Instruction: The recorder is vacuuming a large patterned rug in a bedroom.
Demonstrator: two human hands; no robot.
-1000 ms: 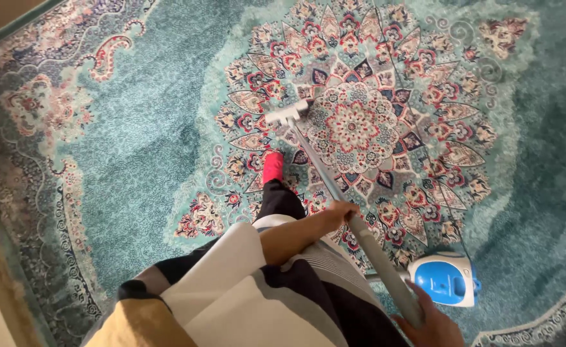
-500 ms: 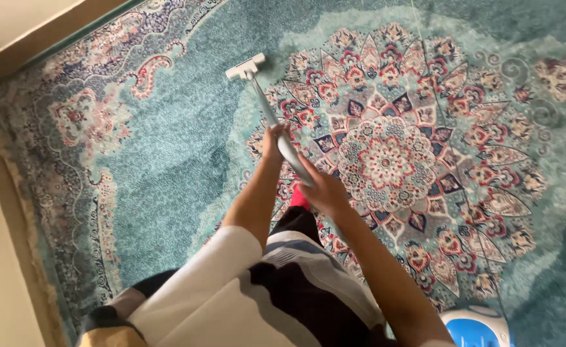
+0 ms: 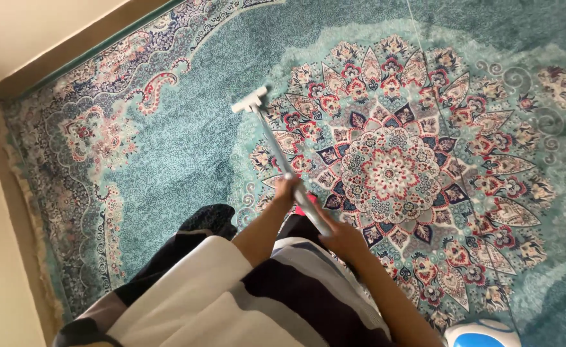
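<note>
- Seen from above: a person vacuums a teal patterned rug [image 3: 167, 154] with a floral medallion.
- The left hand [image 3: 287, 188] grips the grey vacuum wand [image 3: 276, 151] higher up its length, fingers wrapped around the tube.
- The right hand [image 3: 342, 236] holds the wand's lower end near the body, fingers also closed on it.
- The white floor nozzle [image 3: 251, 99] lies flat on the rug at the medallion's edge, well ahead of the hands.
- A blue and white vacuum canister [image 3: 482, 334] sits at the bottom right.
- Judged step: mid-stroke across the pile.
- The next stroke calls for keeping the nozzle flat on the rug.
</note>
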